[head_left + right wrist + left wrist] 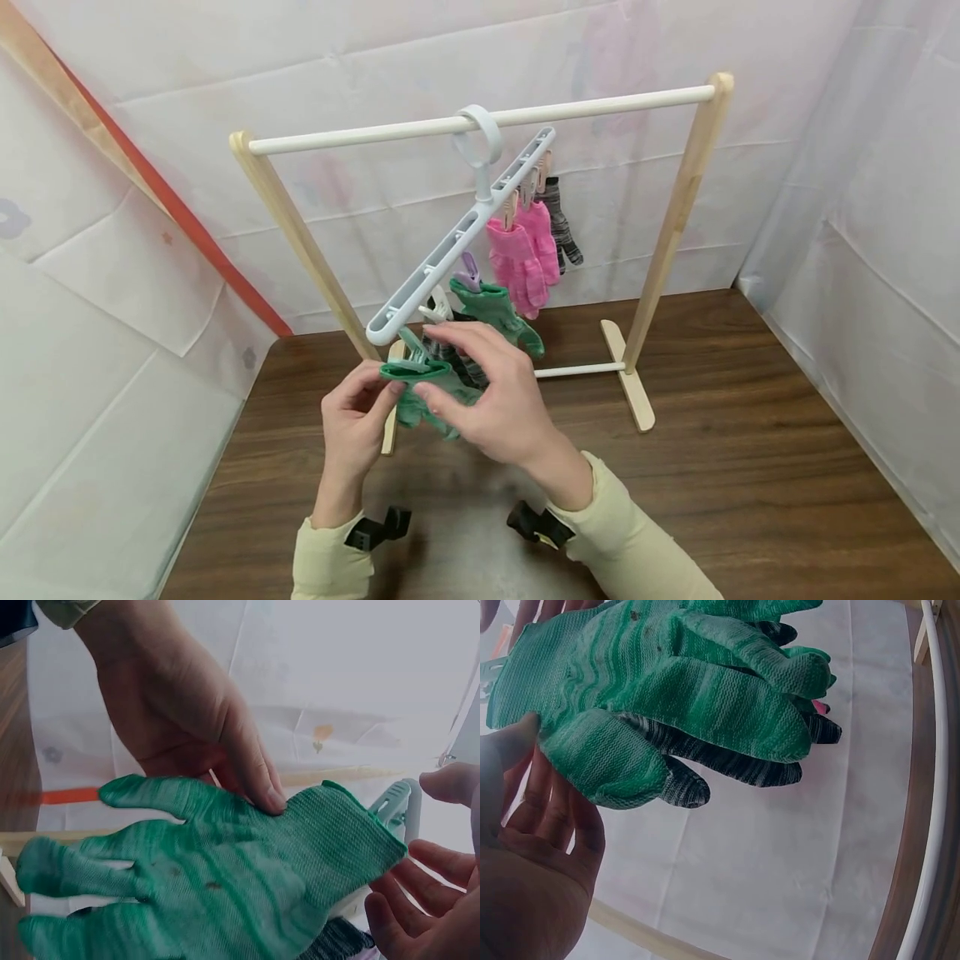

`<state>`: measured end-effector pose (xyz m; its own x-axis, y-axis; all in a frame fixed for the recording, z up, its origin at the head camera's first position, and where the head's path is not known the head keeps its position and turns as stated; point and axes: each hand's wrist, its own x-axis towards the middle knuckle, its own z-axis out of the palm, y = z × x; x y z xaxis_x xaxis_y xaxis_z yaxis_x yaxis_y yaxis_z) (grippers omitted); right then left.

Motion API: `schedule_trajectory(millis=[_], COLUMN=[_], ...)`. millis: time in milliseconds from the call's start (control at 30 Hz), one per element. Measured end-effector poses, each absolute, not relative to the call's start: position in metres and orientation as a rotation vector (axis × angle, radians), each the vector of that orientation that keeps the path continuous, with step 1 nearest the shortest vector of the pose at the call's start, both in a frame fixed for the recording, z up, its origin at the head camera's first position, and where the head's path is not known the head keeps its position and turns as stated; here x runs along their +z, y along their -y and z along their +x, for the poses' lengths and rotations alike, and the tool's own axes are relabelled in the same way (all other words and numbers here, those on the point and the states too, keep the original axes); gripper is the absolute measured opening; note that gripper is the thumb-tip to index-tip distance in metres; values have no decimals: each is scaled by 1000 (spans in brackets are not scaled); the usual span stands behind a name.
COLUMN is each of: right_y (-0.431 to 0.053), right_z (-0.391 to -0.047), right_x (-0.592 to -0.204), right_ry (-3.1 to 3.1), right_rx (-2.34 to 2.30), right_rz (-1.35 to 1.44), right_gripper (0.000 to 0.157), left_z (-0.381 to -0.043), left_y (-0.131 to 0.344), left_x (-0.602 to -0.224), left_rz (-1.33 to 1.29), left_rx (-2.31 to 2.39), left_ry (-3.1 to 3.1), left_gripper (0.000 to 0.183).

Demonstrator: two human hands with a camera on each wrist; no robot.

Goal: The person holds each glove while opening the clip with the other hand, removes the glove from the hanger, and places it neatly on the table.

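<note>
"Supporting the near green knit glove [411, 408] in the head view: which parts?"

"The green clothespin [411, 343] at its cuff, under the near end of the clip hanger [480, 208]. The left hand [356, 425] pinches the cuff, presumably to steady it. The right hand [506, 408] is spread opposite, gripping nothing."

"Left-wrist view?"

"Thumb against the cuff, fingers behind: a narrow pinch. A dark striped glove [735, 763] hangs behind."

"Right-wrist view?"

"Right thumb and fingers stand apart beside the cuff's clothespin end, likely leaving the clip clear; fingertip contact cannot be told. Opposite, the left thumb rests near the cuff's base."
</note>
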<state>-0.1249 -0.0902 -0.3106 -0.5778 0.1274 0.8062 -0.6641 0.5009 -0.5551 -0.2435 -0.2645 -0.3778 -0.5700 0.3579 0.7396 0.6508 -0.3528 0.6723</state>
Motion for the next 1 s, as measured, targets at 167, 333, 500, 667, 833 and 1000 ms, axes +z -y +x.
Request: schedule_trajectory(millis=[167,333,500,667,833,1000], right_y=[97,103,106,110,113,114], right_z=[-129,-133,-134,-138,-139,-135], right_x=[-306,-302,-301,-300,-297,-289], right_ry=[1889,1871,1874,1882,1865,1852], right_rx=[1184,1239,1287,1315,1314,1335], right_rz=[416,380,306,266,265,266], right_gripper=[50,49,47,45,39,38], left_z=[-242,-241,-242,-244,-243,-240], left_y=[267,269,269,269,269,271], left_x=[-375,-373,-372,-374,-372,-366], left_rz=[-1349,-1351,-1371,-1389,-1405,-1393], left_rx=[-2020,-2032,-2036,-2068,-2068,-2046], left_ry=[1645,1661,1666,1646,1627,1634], left_gripper=[19,19,19,18,15,14])
